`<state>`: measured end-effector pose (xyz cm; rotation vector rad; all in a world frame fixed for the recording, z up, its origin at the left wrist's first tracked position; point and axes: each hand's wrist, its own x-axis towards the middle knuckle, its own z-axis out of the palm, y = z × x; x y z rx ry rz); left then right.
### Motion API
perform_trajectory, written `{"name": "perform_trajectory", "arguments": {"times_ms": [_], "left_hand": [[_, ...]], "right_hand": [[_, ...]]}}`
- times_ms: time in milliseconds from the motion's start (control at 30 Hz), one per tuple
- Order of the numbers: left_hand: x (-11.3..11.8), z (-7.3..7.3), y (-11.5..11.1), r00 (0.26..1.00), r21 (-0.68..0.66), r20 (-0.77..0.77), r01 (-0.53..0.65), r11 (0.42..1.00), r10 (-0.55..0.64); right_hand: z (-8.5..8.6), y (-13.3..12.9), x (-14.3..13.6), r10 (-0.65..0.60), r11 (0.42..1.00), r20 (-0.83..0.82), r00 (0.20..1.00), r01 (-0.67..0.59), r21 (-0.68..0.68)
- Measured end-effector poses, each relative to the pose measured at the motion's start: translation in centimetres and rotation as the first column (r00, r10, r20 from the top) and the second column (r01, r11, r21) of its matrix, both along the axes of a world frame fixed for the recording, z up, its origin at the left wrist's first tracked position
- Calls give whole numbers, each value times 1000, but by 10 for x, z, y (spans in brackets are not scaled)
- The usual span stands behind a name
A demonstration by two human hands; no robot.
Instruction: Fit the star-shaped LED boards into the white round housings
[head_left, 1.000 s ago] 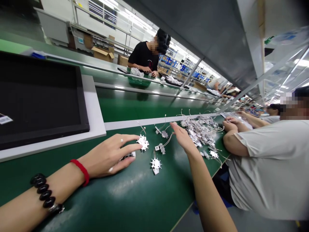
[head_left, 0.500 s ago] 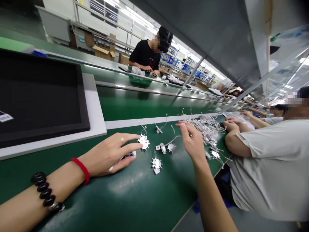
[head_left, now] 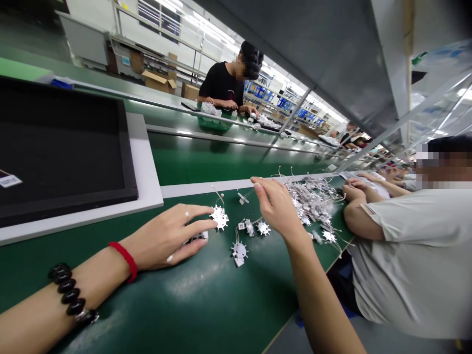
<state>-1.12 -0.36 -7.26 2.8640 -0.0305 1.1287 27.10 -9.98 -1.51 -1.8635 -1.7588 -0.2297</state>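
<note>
Left hand: my left hand (head_left: 165, 237) is open, fingers spread, 2 fingertips on a silver, toothed metal disc (head_left: 220, 218); pressing unevenly could skid it or bend its thin teeth.
Beside my thumb: a small white-and-silver piece (head_left: 202, 235) is partly covered, so I could knock it unseen.
Right hand: my right hand (head_left: 278, 209) hovers with bent fingers near the pile; I cannot tell whether it grips anything.
Wires: a thin white wire (head_left: 259, 219) runs from the loose parts toward my right hand; catching it could drag them or strain a joint.
Loose discs: 2 more silver, toothed discs (head_left: 239, 251) (head_left: 263, 228) lie on the green, glossy desk (head_left: 199, 305), where a sleeveless forearm sweep could scatter them.
Pile: the tangled silver-and-white heap (head_left: 313, 199) sits beyond my right hand; pulling 1 part could bring others.
</note>
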Motion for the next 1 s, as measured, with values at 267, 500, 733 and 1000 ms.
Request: {"name": "perform_trajectory", "arguments": {"times_ms": [267,500,733,1000], "left_hand": [[-1,3,-1,1000,-12,-19,1,1000,-1],[0,1,-1,1000,-13,-13,-1,1000,0],[2,1,-2,1000,5,13,-12,1000,12],[0,-1,-2,998,-9,41,-38,999,38]], "right_hand": [[9,-26,-14,-27,996,-19,999,28,85],[8,-60,-46,65,965,-91,994,-86,-247],[-3,-64,-55,116,859,-151,982,-175,-482],[27,-73,-55,149,878,-300,942,-265,-398]]}}
